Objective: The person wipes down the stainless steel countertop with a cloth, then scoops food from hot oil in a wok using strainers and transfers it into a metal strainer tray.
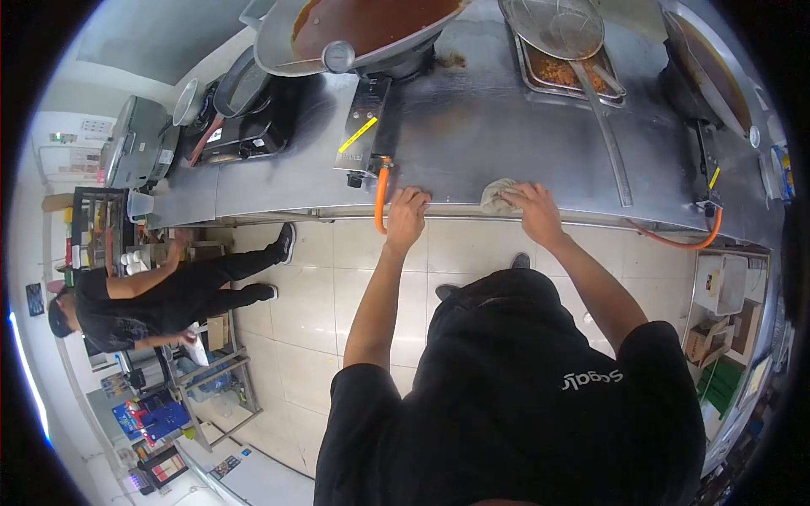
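Note:
A grey-beige cloth (496, 196) lies bunched on the front part of the steel counter (472, 135), with my right hand (537, 212) closed on its right side. My left hand (407, 218) rests at the counter's front edge with its fingers curled over it. Just left of that hand, an orange gas hose (381, 198) hangs from the gas burner's control box (361, 135). Behind it stands a large wok (274, 46) of reddish-brown sauce, with a round dial thermometer (338, 56) at its rim.
A long-handled strainer (607, 139) lies across a metal tray (548, 93) of orange-brown bits. Another large pan (709, 67) stands at right on a burner with an orange hose. At left, a frying pan (245, 84) sits on a black stove. A co-worker (152, 304) stands at far left.

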`<act>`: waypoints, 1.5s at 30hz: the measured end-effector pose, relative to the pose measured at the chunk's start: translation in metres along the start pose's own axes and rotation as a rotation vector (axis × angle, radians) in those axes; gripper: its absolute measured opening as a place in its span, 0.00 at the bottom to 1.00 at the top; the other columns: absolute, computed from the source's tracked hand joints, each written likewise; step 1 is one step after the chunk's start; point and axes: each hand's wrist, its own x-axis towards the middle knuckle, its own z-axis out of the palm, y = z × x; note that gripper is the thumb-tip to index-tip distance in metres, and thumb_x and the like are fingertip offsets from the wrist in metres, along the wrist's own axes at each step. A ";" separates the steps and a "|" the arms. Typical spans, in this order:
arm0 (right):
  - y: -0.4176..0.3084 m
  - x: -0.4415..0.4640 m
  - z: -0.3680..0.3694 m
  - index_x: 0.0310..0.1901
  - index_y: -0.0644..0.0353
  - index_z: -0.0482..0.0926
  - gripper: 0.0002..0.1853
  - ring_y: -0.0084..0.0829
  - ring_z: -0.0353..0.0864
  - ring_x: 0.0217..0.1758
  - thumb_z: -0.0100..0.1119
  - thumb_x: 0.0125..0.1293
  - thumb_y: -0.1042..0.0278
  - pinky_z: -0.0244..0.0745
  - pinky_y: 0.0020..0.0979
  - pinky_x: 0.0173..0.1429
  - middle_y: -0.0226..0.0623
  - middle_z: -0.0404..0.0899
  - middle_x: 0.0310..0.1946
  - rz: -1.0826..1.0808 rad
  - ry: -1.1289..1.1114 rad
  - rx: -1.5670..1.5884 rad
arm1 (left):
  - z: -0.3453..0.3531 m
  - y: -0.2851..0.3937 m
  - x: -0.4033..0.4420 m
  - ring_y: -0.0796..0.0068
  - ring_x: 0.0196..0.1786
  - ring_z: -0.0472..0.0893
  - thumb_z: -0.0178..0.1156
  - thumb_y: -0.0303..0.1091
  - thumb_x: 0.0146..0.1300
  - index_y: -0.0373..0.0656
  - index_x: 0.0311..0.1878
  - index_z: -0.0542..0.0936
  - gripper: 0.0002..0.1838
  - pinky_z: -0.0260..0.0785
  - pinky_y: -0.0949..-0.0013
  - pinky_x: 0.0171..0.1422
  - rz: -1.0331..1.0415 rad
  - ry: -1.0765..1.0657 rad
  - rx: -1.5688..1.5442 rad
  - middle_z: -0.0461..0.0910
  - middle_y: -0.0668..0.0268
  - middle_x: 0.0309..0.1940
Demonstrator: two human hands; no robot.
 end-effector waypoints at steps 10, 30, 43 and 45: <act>0.004 0.000 0.010 0.55 0.45 0.85 0.29 0.39 0.72 0.56 0.53 0.55 0.86 0.67 0.40 0.58 0.29 0.78 0.54 -0.001 0.106 0.046 | -0.001 -0.001 0.004 0.56 0.45 0.76 0.58 0.20 0.55 0.38 0.32 0.79 0.03 0.71 0.57 0.49 0.037 0.008 -0.012 0.79 0.59 0.40; 0.004 -0.002 0.011 0.57 0.43 0.84 0.29 0.39 0.71 0.58 0.52 0.57 0.85 0.65 0.40 0.60 0.29 0.78 0.57 0.034 0.055 0.054 | 0.028 0.022 0.005 0.56 0.49 0.75 0.65 0.21 0.52 0.43 0.43 0.81 0.14 0.68 0.57 0.55 0.048 0.071 -0.038 0.78 0.61 0.44; 0.006 -0.002 0.014 0.56 0.44 0.84 0.29 0.39 0.70 0.59 0.52 0.57 0.85 0.64 0.41 0.60 0.29 0.77 0.58 0.039 0.065 0.070 | 0.023 0.042 0.011 0.56 0.50 0.75 0.61 0.17 0.52 0.41 0.35 0.81 0.09 0.69 0.57 0.54 -0.054 0.065 -0.110 0.79 0.62 0.46; 0.007 -0.001 0.016 0.56 0.44 0.84 0.29 0.39 0.70 0.59 0.52 0.57 0.85 0.64 0.40 0.59 0.29 0.77 0.58 0.035 0.066 0.071 | 0.027 0.032 0.006 0.55 0.48 0.76 0.61 0.17 0.53 0.41 0.36 0.81 0.09 0.70 0.57 0.53 0.023 0.065 -0.063 0.80 0.59 0.46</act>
